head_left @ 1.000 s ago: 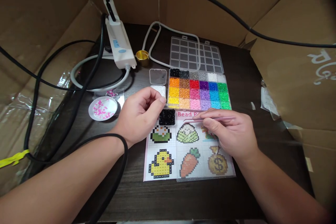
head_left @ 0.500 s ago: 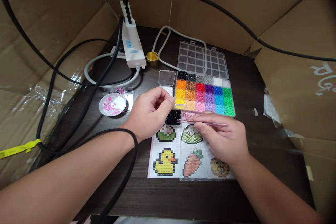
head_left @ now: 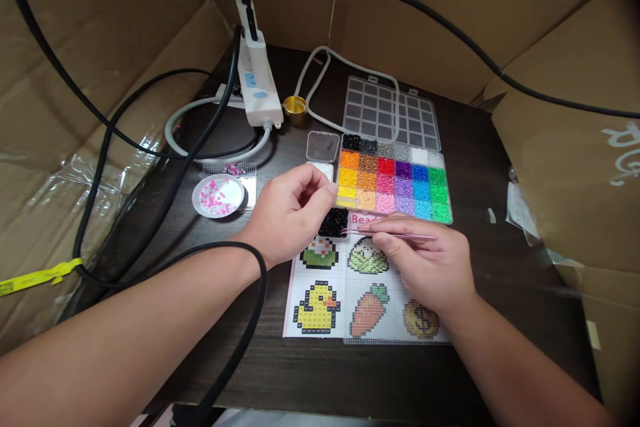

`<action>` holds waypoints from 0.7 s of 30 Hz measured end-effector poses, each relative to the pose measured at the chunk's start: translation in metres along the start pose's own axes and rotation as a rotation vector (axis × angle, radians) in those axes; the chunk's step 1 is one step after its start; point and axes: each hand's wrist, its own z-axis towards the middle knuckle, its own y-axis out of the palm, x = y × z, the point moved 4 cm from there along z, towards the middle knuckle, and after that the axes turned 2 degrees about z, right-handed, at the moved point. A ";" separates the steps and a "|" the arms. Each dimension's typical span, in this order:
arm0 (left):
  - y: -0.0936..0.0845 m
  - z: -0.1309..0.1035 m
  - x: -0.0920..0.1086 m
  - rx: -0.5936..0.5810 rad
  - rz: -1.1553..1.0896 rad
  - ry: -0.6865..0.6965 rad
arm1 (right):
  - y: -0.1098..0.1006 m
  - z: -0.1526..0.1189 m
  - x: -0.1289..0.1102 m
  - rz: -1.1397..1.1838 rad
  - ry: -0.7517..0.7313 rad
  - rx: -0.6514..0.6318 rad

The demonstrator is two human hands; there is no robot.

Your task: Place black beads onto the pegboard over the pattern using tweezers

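Observation:
Pink tweezers (head_left: 400,234) are gripped in my right hand (head_left: 433,260), over the pattern sheet (head_left: 320,310). Their tips lie at the edge of a small box of black beads (head_left: 333,221). My left hand (head_left: 295,210) is closed in a pinch beside that box; what its fingers hold, if anything, is too small to make out. Behind both hands sits the open bead case (head_left: 395,180) with many coloured compartments. A clear pegboard (head_left: 370,340) lies on the right part of the sheet, over the carrot and coin pictures.
A white dish (head_left: 219,196) of pink and white beads stands at the left by another pegboard (head_left: 249,180). Behind are a power strip (head_left: 263,93), a gold cup (head_left: 295,109) and the case's lid (head_left: 370,107). A black cable (head_left: 253,327) loops over my left forearm.
The view has shifted slightly, so everything appears a little farther right. Both hands keep nearly the same pose, with the tweezers still in my right hand.

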 end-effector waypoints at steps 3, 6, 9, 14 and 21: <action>0.000 0.001 0.000 0.006 0.007 0.002 | 0.000 0.001 0.000 0.004 -0.007 0.013; 0.001 0.002 0.000 0.007 0.009 0.002 | 0.001 0.001 0.000 0.014 -0.008 0.015; 0.001 0.003 0.000 0.006 0.013 0.004 | 0.001 0.001 0.000 0.011 -0.006 -0.002; 0.000 0.001 0.000 0.007 0.013 0.010 | 0.002 0.001 -0.002 -0.006 -0.022 -0.010; 0.001 0.000 -0.001 0.006 0.009 0.010 | 0.002 0.002 -0.002 -0.018 -0.034 -0.015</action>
